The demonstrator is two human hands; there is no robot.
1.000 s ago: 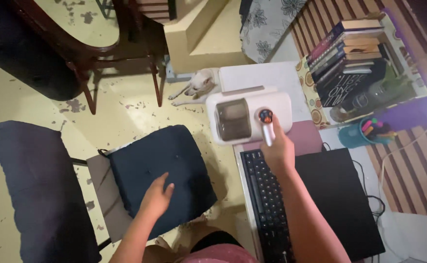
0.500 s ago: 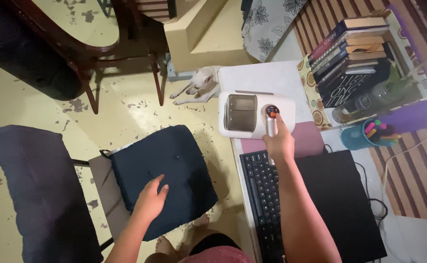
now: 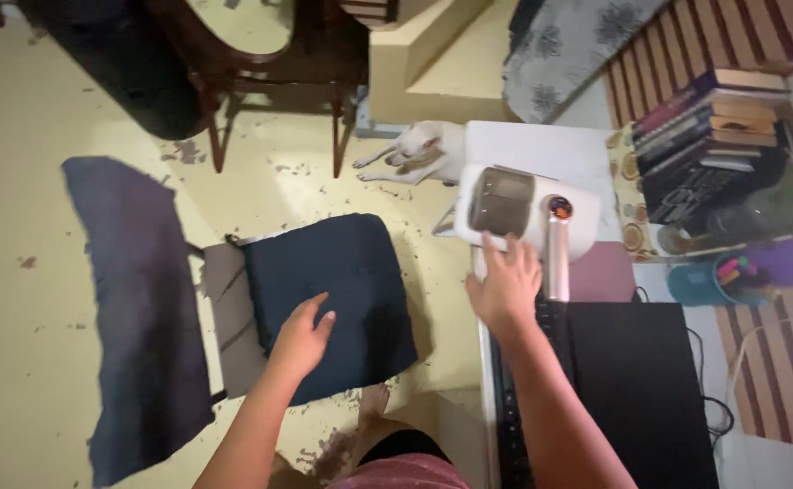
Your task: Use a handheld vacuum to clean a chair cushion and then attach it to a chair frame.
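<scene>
A cushion [image 3: 329, 303] lay on a chair [image 3: 234, 317] left of the bench [image 3: 541, 149]. The left hand [image 3: 301, 340] rested on the cushion. On the bench, a machine [image 3: 523, 208] sat behind the keyboard [image 3: 510, 407], with the right hand [image 3: 505, 290] between them. Books [image 3: 709, 127] stood to the right. A dog [image 3: 415, 149] lay on the floor [image 3: 16, 299] behind the chair.

Left hand [image 3: 301, 340] lowered flat, fingers together, right hand [image 3: 503, 288] stretched forward, fingers spread, both forearms bare
</scene>
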